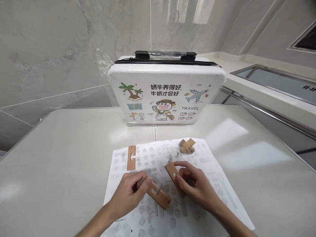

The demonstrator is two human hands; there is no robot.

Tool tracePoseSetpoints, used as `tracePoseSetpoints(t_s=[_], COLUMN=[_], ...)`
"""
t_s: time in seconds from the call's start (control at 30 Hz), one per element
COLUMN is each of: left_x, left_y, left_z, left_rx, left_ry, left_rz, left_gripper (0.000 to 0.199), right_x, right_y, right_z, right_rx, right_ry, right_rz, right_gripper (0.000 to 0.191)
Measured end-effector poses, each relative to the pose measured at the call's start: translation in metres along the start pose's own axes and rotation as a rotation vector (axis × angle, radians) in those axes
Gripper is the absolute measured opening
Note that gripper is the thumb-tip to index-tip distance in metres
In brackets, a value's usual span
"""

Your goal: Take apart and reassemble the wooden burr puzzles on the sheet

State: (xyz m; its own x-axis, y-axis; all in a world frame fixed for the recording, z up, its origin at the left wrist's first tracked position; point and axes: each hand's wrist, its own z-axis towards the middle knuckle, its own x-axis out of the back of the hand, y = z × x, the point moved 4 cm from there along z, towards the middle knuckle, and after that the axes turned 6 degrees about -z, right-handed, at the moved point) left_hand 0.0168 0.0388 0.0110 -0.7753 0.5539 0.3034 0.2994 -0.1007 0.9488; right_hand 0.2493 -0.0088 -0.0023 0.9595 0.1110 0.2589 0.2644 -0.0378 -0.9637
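Observation:
My left hand (132, 192) pinches one end of a notched wooden puzzle piece (161, 199), whose free end points down to the right. Between the thumb and fingers of my right hand (194, 181) is a second wooden puzzle piece (170, 169), tilted, with a gap showing in its middle. The two pieces are held close together but apart, above a printed instruction sheet (197, 214). Toward the sheet's upper left lies another flat notched wooden piece (131, 164). A small cross-shaped wooden puzzle (187, 145) with markings on it rests near the upper right corner.
A white suitcase (165, 74) with cartoon prints and clear plastic wrap stands upright at the back of the white table (61, 164). Grey marbled wall (49, 49) rises behind it. Off to the right runs a counter (266, 92) with a dark glass panel.

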Motion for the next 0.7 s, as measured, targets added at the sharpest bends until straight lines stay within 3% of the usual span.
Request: tracePoseSetpoints(t_s=[0.23,0.4,0.7], left_x=[-0.001,-0.001,-0.008], left_y=[-0.005,-0.002,0.005], left_z=[0.001,0.000,-0.003], left_rx=[0.039,0.021,-0.085], left_ry=[0.103,0.165,0.184], left_rz=[0.139,0.166,0.301], left_gripper=[0.050,0.030,0.027], right_x=[-0.011,-0.015,-0.018], right_y=[-0.004,-0.006,-0.011], right_z=[-0.002,-0.002,-0.006], right_rx=[0.249,0.336,0.479], right_ry=[0.098,0.082,0.086], right_rz=[-0.436,-0.572,-0.729], right_gripper=[0.031,0.029,0.035])
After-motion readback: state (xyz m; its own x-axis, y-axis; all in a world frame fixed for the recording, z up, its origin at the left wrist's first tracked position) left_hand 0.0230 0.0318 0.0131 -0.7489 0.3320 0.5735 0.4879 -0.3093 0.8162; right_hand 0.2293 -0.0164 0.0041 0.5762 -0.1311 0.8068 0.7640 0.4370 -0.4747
